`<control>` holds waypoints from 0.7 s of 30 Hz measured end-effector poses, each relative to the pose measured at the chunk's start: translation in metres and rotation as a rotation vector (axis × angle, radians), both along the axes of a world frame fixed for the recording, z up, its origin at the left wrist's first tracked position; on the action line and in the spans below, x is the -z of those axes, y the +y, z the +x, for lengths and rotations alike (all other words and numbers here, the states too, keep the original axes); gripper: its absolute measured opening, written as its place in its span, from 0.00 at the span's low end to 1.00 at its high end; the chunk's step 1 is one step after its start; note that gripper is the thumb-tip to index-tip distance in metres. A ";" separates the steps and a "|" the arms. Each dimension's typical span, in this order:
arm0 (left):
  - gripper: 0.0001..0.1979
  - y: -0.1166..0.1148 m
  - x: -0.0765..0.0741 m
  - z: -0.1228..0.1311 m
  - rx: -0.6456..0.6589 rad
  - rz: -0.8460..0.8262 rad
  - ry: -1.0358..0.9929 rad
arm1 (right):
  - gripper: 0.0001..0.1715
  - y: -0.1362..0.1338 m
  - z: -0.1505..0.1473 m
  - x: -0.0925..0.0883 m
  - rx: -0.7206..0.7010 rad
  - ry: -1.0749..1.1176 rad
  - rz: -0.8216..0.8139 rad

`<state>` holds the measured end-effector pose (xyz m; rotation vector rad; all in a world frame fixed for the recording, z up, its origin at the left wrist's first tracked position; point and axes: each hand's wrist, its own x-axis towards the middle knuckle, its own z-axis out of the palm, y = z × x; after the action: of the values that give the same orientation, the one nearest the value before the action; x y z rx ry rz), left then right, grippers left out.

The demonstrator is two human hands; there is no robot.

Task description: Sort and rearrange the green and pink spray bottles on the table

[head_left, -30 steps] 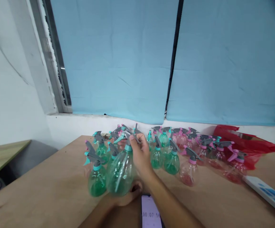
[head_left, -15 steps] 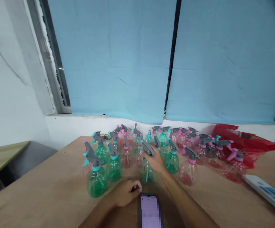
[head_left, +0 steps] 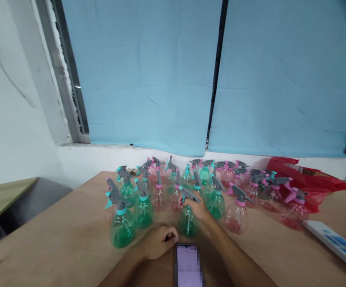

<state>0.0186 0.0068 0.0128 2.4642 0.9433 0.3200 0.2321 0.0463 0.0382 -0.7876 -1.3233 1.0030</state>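
My right hand [head_left: 197,207] is wrapped round the neck of a green spray bottle [head_left: 188,225] with a grey and turquoise trigger head. The bottle stands nearly upright at the front of the group, just beyond the phone. Low on the table rests my left hand [head_left: 161,242], its fingers curled in loosely with nothing visible in them. Closest to it on the left are two green spray bottles, one at the front [head_left: 123,231] and one behind it [head_left: 143,213]. A pink spray bottle [head_left: 236,218] stands right of my right hand.
A phone [head_left: 188,265] lies in front of me between my forearms. Several more green and pink spray bottles fill the table [head_left: 68,235] towards the wall. At the right are a red plastic bag [head_left: 313,183] and a white-and-blue box-like item [head_left: 334,243].
My right hand has brought the green spray bottle slightly right and nearer to me, and its grip now sits at the neck. The left hand has stayed still.
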 end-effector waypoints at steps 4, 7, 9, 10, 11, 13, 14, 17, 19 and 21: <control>0.10 0.001 0.002 0.000 -0.002 0.006 0.008 | 0.13 -0.004 0.002 -0.006 -0.085 -0.054 0.043; 0.10 0.001 0.002 -0.001 -0.003 0.008 0.015 | 0.14 -0.006 0.002 -0.010 -0.139 -0.072 0.062; 0.10 0.001 0.002 -0.001 -0.007 0.003 0.012 | 0.13 -0.005 0.002 -0.008 -0.141 -0.052 0.052; 0.10 0.001 0.001 -0.001 -0.007 -0.001 0.009 | 0.12 -0.005 0.002 -0.007 -0.126 -0.038 0.042; 0.10 0.001 0.001 -0.001 -0.008 -0.005 0.003 | 0.10 -0.004 0.002 -0.005 -0.105 -0.026 0.030; 0.10 0.000 0.001 -0.001 -0.011 -0.012 -0.010 | 0.09 -0.003 0.001 -0.003 -0.071 -0.017 0.015; 0.10 0.000 0.001 -0.001 -0.011 -0.015 -0.013 | 0.09 -0.003 0.001 -0.004 -0.070 -0.019 0.017; 0.10 0.000 0.001 -0.001 -0.011 -0.015 -0.015 | 0.14 -0.004 0.000 -0.007 -0.109 -0.035 0.049; 0.10 0.001 0.002 0.000 -0.007 -0.018 -0.013 | 0.16 -0.005 0.000 -0.009 -0.124 -0.039 0.071; 0.10 0.001 0.002 0.000 -0.009 -0.019 -0.015 | 0.15 -0.005 -0.001 -0.008 -0.113 -0.027 0.071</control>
<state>0.0182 0.0080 0.0105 2.4383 0.9468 0.3303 0.2311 0.0412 0.0460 -0.6810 -1.4322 1.0318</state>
